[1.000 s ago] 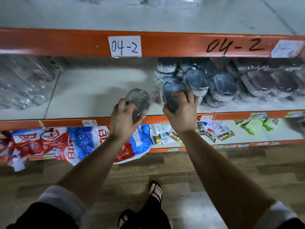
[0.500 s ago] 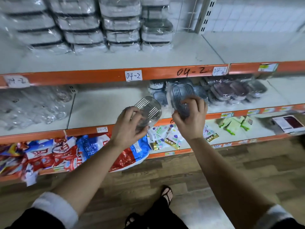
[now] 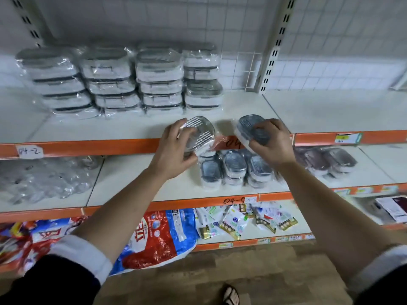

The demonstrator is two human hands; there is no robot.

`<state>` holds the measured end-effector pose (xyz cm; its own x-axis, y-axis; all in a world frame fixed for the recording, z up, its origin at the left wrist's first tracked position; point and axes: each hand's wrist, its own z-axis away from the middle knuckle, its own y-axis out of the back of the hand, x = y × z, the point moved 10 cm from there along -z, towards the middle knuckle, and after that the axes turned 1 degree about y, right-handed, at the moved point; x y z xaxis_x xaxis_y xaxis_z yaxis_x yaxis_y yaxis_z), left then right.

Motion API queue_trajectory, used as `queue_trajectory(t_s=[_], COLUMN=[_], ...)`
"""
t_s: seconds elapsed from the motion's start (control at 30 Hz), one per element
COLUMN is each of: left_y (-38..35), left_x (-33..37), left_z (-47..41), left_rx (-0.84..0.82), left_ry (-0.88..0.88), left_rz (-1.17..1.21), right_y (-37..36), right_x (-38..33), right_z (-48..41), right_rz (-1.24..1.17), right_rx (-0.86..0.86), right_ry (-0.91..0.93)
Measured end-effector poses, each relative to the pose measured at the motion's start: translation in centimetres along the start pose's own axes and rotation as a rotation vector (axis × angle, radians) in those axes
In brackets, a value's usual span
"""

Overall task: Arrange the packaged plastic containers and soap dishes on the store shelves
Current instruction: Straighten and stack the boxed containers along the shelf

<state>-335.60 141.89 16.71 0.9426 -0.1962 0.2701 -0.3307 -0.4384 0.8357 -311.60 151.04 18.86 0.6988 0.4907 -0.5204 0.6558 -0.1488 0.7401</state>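
Presently gripped in left hand (image 3: 174, 150): clear dish (image 3: 199, 134), wrapped, at near edge of top shelf (image 3: 99, 128). Gripped in right hand (image 3: 272, 144): grey dish (image 3: 251, 126), just right. Stacked containers (image 3: 110, 82) far left; more dishes (image 3: 235, 170) on shelf below (image 3: 132, 183).

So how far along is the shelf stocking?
Done: wrapped containers stand stacked on the upper shelf. In hand: the left hand holds a clear soap dish, the right hand a grey soap dish. Left: placing both, and perhaps tidying the soap dishes bunched on the shelf below.

Red-and-blue printed bags (image 3: 154, 241) lie just left of scattered small sachets (image 3: 233, 223), with a wood-pattern floor (image 3: 264, 274) below them.
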Motion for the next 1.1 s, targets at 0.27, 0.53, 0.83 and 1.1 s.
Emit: queue_trajectory(t_s=[0.27,0.53,0.83,1.1], left_y=[-2.6,0.1,-0.2,-0.7], left_x=[0.7,2.3,0.6,-2.3], left_z=[-5.7,-12.0,-20.8,-22.2], left_rx=[-0.055,0.128,-0.058,-0.062], left_ry=[0.114,0.068,0.212,0.315], left_rz=[-0.138,-0.276,-0.331,-0.145], right_y=[-1.0,-2.1,-3.5,-3.8], right_x=[3.2,7.1,8.3,8.2], right_z=[-7.0,-10.2,-12.3,-12.1], right_rz=[0.177,0.0,-0.034,-0.016], right_rx=[-0.26,-0.15,-0.141,-0.163], right_ry=[0.174,0.138,0.101,0.111])
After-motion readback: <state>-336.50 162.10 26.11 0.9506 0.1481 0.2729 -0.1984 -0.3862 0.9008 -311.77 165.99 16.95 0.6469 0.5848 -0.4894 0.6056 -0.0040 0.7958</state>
